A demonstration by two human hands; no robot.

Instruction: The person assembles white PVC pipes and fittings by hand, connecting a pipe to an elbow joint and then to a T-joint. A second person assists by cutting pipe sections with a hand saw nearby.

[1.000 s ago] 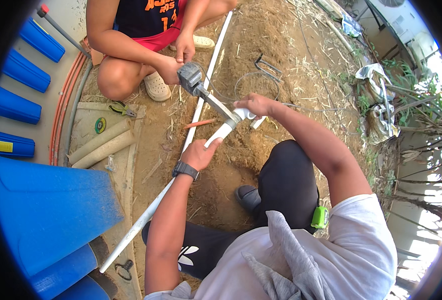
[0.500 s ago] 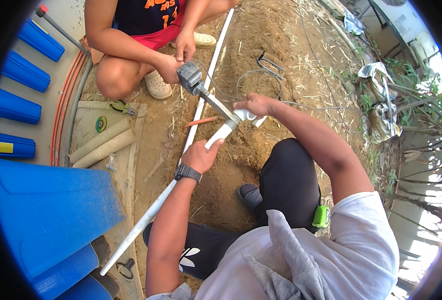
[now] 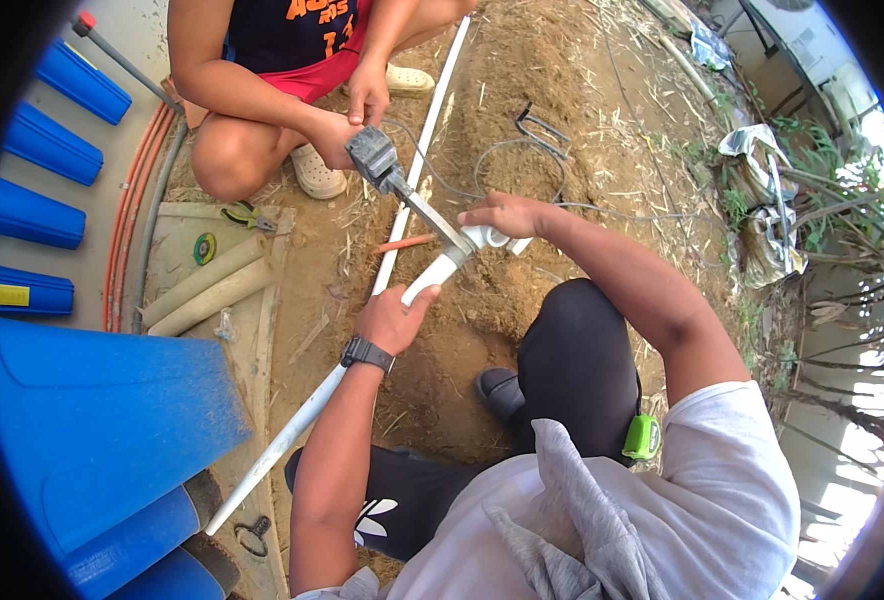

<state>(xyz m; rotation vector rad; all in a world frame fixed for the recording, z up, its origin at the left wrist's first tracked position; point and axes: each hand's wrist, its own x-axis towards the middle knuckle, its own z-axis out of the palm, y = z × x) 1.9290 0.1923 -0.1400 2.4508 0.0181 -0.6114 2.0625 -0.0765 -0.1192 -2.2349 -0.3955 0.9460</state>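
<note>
My left hand is wrapped round a white plastic pipe, which appears to run back under my wrist toward the lower left. My right hand grips a white pipe fitting, fingers curled over its top. Between the pipe end and the fitting sits the flat metal plate of a grey pipe-welding iron. A co-worker crouching opposite holds that iron by its body, one hand behind it and the other hand by its cord. The exact contact at the plate is partly hidden.
Another stretch of white pipe lies on the soil ahead. An orange rod and a black-handled metal frame lie nearby. Left are pliers, tape, cardboard tubes and blue bins. A cord crosses the ground.
My hands, the pipe, the fitting and the iron have shifted slightly left and down together. Both grips stay the same.
</note>
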